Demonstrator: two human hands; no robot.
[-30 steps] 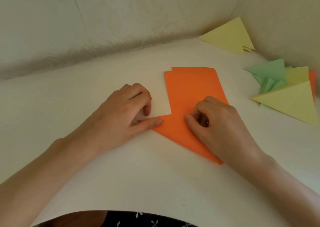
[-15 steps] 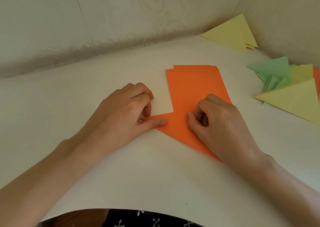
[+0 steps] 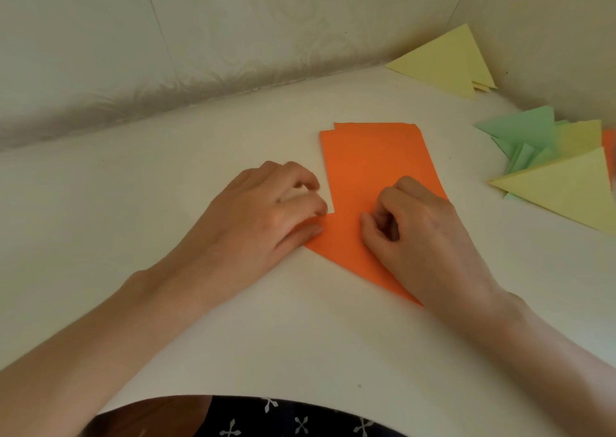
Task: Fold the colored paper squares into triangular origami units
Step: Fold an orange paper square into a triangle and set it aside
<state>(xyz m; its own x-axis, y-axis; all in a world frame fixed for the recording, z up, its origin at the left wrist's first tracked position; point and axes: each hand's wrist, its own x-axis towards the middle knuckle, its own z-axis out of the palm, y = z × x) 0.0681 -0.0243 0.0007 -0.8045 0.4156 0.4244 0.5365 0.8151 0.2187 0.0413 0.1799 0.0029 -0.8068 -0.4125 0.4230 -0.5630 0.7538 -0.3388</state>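
The left hand [image 3: 266,213] has crept in, pinching the orange paper [image 3: 373,163] at its left corner. The right hand [image 3: 416,233] (fingers curled) pins its middle; the crease looks nearly set

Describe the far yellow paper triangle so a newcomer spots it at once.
Follow the white table to its far right corner, where two walls meet. The pale yellow folded paper triangle lies there, set apart. The other yellow triangle, nearer, sits atop green papers.
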